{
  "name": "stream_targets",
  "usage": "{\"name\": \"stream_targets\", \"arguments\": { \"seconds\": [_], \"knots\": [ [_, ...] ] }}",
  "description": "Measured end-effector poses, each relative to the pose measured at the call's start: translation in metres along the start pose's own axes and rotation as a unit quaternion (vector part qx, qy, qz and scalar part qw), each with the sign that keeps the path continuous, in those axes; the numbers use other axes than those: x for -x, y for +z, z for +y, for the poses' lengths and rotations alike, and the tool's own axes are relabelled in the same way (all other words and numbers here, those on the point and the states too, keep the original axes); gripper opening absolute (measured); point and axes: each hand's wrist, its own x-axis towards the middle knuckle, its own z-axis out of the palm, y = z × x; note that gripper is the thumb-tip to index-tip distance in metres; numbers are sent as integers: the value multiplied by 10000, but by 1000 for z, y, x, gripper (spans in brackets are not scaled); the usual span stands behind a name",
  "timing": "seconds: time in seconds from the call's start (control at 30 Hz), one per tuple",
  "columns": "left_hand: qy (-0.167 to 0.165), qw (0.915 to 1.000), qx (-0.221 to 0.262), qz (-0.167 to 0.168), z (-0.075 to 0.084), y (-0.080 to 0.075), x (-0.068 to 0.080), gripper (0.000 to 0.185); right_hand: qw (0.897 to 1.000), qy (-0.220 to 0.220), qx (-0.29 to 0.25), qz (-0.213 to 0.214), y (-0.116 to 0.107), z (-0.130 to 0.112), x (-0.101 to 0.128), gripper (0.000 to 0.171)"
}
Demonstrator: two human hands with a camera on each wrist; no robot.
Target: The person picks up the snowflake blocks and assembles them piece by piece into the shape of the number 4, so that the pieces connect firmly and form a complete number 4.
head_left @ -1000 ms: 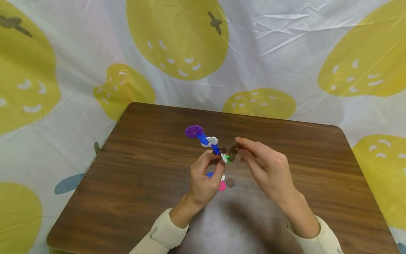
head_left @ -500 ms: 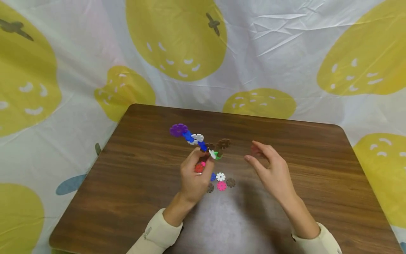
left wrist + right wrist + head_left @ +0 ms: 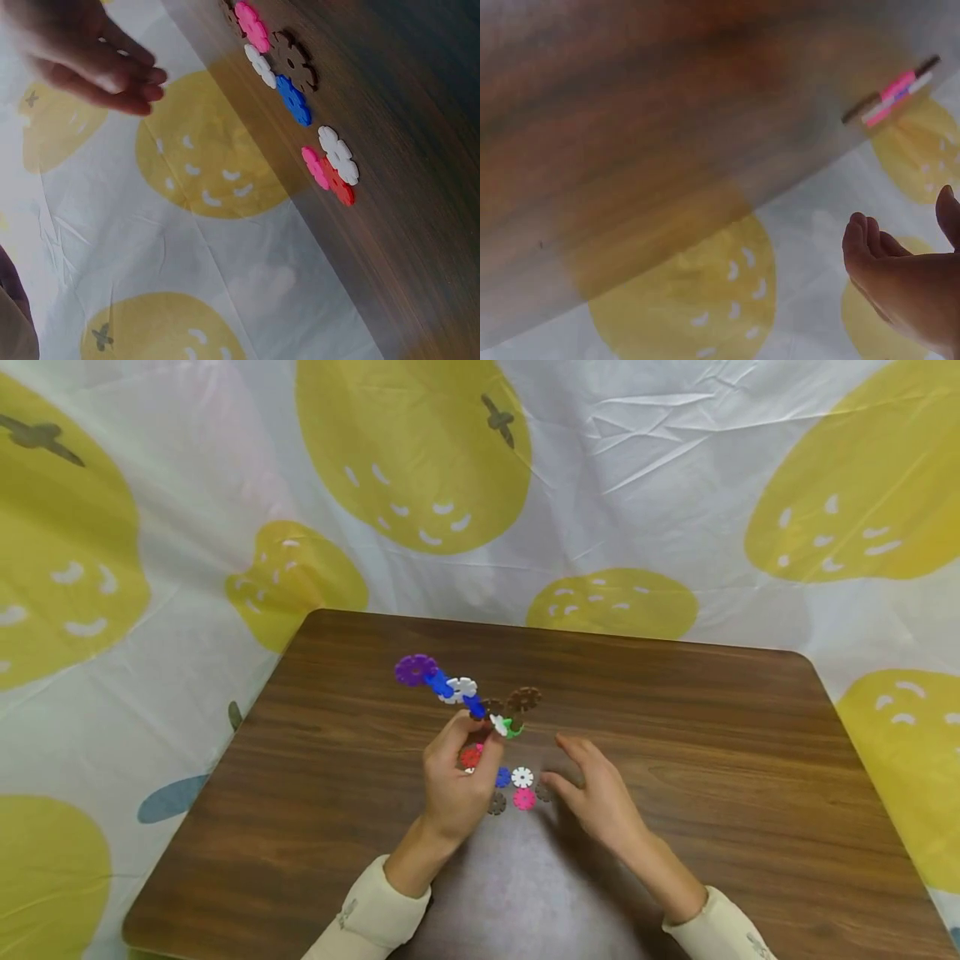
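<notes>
My left hand pinches the lower end of a chain of interlocked plastic discs and holds it above the brown table. The chain runs from a purple disc through blue and white ones to a brown disc. My right hand hovers low with relaxed fingers and holds nothing. Its thumb is beside loose discs on the table: white, pink and blue. The left wrist view shows the same loose discs and the right hand's fingers.
A red disc with pink and white ones lies under the left hand. A cloth with yellow fruit prints hangs behind and around the table. In the right wrist view the discs appear edge-on, far off.
My right hand let go of the chain's brown end and dropped toward the loose discs on the table. My left hand carried the chain a little to the left.
</notes>
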Motion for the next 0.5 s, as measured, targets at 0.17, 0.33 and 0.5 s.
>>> {"name": "stream_targets", "arguments": {
  "seconds": [0.17,0.33,0.5],
  "knots": [
    [-46,10000,32,-14,2,-1,0,16,9990,252,181,-309,17,3,0,60],
    [-113,9999,95,-23,2,0,-1,15,9982,289,334,-409,32,5,0,58],
    [-162,9998,70,-15,3,0,-1,13,9980,124,530,-321,43,3,0,51]
  ]
}}
